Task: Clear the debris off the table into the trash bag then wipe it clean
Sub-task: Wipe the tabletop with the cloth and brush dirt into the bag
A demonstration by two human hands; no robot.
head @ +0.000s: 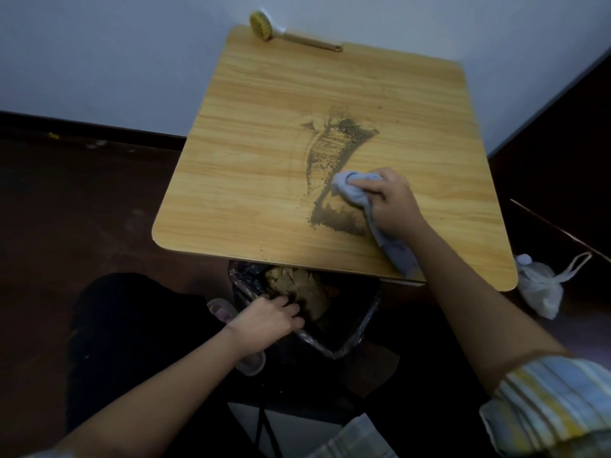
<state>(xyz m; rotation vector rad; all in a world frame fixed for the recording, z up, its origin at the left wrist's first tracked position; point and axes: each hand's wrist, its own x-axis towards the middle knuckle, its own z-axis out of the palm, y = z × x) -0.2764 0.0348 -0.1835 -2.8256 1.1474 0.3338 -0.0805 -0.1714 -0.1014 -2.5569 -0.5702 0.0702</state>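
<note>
A streak of dark gritty debris [334, 153] runs down the middle of the wooden table [251, 166] toward its near edge. My right hand [386, 200] grips a bunched pale blue cloth [350, 186] and presses it onto the lower end of the streak; the cloth's tail trails back under my wrist. Below the near edge sits a black trash bag [347, 332] holding brown clumps of dirt. My left hand [271, 317] grips the bag's left rim with curled fingers.
A round yellow scrub brush [284, 33] with a pale handle lies at the table's far edge against the wall. A white plastic bag [542, 285] sits on the dark floor to the right. My dark-clad legs and a pink slipper [251, 361] are beside the bag.
</note>
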